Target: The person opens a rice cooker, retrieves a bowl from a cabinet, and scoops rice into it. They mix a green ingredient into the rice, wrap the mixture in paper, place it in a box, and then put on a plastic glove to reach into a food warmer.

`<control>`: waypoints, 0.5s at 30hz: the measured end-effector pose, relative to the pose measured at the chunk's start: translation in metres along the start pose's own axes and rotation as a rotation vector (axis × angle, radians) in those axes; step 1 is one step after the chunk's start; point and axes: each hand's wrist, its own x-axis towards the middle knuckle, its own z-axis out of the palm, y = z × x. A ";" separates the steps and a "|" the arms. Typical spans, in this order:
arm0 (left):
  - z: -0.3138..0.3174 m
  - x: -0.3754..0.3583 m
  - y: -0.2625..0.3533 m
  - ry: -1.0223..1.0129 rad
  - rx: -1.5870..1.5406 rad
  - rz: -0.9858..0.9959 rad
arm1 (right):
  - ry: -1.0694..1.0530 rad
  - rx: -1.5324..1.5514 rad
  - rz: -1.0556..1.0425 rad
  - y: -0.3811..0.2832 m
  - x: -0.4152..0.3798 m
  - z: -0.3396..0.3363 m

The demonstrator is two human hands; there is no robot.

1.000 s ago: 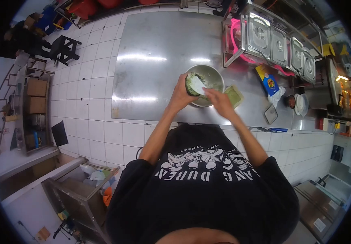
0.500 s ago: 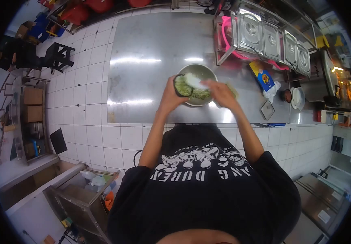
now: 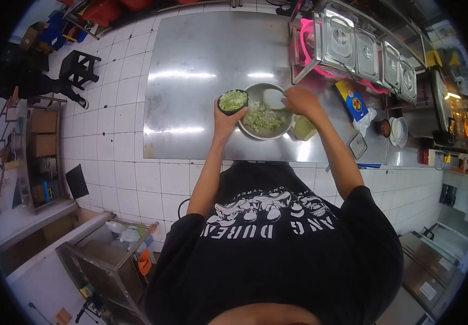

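Note:
My left hand (image 3: 225, 123) is wrapped round a small black bowl (image 3: 224, 111) heaped with finely chopped green food, held just left of a metal mixing bowl (image 3: 254, 93). In the mixing bowl lies a chopped green and white mix (image 3: 263, 119). A white scoop-like tool (image 3: 272, 98) is gripped in my right hand (image 3: 300, 102), its broad end over the far right part of the mixing bowl. Beside that bowl, under my right forearm, sits a flat pale green thing (image 3: 304, 128).
The steel table (image 3: 190, 49) carries a rack of lidded steel pans (image 3: 339, 38) at far right. A blue and yellow packet (image 3: 352, 101), a clear lid (image 3: 358, 145) and a small bowl of red food (image 3: 383, 128) lie right. A person's leg (image 3: 66, 89) shows near a black stool (image 3: 79, 67).
My left hand has moved the black bowl left, off the mixing bowl. My right hand has drawn the white tool right and away from the black bowl.

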 end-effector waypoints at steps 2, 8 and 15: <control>0.009 -0.006 -0.012 0.066 -0.095 -0.016 | -0.180 -0.124 0.138 0.003 0.002 0.013; 0.030 -0.006 -0.026 0.243 -0.340 -0.018 | -0.043 0.449 -0.063 0.002 0.004 0.072; 0.035 0.003 -0.021 0.272 -0.395 -0.035 | 0.162 0.527 0.012 0.001 -0.024 0.063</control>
